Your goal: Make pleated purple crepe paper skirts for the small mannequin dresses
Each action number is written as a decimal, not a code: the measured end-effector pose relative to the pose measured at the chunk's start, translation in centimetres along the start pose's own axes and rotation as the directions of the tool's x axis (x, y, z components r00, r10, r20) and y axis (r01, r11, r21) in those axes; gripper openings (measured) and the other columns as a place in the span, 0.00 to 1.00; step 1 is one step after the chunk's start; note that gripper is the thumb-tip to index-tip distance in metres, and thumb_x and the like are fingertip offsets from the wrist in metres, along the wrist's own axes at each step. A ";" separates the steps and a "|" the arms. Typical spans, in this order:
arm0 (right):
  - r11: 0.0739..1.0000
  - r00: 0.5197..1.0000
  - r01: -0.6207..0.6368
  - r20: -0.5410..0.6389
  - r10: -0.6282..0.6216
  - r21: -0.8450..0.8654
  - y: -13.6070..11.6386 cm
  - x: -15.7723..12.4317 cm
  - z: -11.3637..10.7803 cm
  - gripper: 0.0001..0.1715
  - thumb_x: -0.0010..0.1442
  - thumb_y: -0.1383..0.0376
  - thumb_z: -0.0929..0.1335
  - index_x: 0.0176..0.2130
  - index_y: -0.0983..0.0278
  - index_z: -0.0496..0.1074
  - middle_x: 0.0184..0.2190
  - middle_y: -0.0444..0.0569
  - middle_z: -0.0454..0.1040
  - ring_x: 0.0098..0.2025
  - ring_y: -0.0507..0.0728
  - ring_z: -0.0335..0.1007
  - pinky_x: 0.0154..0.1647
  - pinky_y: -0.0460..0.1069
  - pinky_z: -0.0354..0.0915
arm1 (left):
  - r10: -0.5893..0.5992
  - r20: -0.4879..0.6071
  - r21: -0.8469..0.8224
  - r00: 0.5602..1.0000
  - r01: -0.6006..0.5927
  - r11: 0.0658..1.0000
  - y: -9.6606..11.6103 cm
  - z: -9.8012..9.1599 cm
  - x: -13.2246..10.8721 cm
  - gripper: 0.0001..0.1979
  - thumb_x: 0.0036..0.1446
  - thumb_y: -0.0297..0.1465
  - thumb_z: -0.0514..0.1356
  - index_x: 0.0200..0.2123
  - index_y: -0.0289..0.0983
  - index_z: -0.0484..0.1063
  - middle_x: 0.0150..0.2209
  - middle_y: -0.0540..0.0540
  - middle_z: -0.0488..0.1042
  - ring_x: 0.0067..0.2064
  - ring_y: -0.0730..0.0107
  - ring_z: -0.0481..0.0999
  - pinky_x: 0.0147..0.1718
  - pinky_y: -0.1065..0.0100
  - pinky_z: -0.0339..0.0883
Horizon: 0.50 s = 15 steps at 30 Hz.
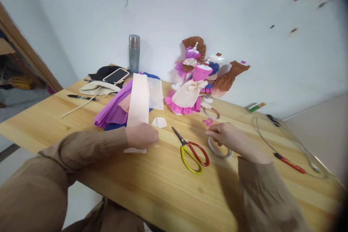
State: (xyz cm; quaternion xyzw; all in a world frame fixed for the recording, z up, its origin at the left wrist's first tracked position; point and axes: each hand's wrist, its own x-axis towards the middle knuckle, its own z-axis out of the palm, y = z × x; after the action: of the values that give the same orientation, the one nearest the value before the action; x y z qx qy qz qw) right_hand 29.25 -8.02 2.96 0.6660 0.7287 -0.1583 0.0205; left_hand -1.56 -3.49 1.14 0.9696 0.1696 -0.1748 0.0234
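My left hand (141,136) is closed, pressing down on the near end of a long strip of pale peach crepe paper (139,101) that lies on the wooden table (163,188). My right hand (231,138) rests on a white tape roll (219,151), fingers curled over its rim. Scissors (192,150) with one red and one yellow handle lie between the two hands, blades pointing away. A small cut peach piece (159,122) sits just beyond my left hand.
Purple and blue crepe paper (114,110) lies under the strip. Paper dolls (194,79) stand against the wall. A phone (116,75), a flask (134,53), a cap and a pen (81,97) are at the left; wire (282,145) and a red-handled tool (289,163) at the right.
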 end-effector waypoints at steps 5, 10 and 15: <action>0.998 0.998 0.056 0.042 -0.056 0.014 -0.6 0.0 0.2 0.15 0.58 0.66 0.61 0.35 0.62 0.77 0.34 0.50 0.80 0.34 0.57 0.73 0.36 0.49 0.63 | -0.178 0.105 0.055 0.978 0.173 0.983 -1.0 -0.7 -1.0 0.10 0.56 0.18 0.56 0.33 0.30 0.77 0.35 0.35 0.80 0.39 0.53 0.81 0.29 0.64 0.69; 0.996 0.999 0.048 -0.020 -0.050 -0.072 -1.2 0.5 0.3 0.22 0.65 0.57 0.58 0.27 0.63 0.70 0.27 0.51 0.76 0.28 0.56 0.68 0.32 0.50 0.59 | -0.200 0.011 -0.033 0.980 0.201 0.979 -0.9 -1.0 -1.1 0.10 0.60 0.28 0.60 0.28 0.30 0.75 0.34 0.35 0.80 0.37 0.54 0.80 0.27 0.65 0.65; 0.984 0.987 0.158 0.016 -0.157 -0.083 -1.8 1.1 1.7 0.20 0.65 0.58 0.59 0.26 0.62 0.68 0.26 0.49 0.75 0.28 0.55 0.67 0.31 0.49 0.56 | 0.037 -0.281 -0.649 0.959 -0.218 0.729 3.0 -4.2 -2.0 0.18 0.62 0.30 0.60 0.19 0.33 0.64 0.20 0.52 0.67 0.25 0.78 0.66 0.26 0.74 0.58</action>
State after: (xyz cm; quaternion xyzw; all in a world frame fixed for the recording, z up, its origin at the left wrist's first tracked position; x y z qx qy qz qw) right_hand 27.05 -7.49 1.44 0.6041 0.7849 -0.1318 0.0391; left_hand -0.97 -6.51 5.74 0.9184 0.1553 0.0232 0.3631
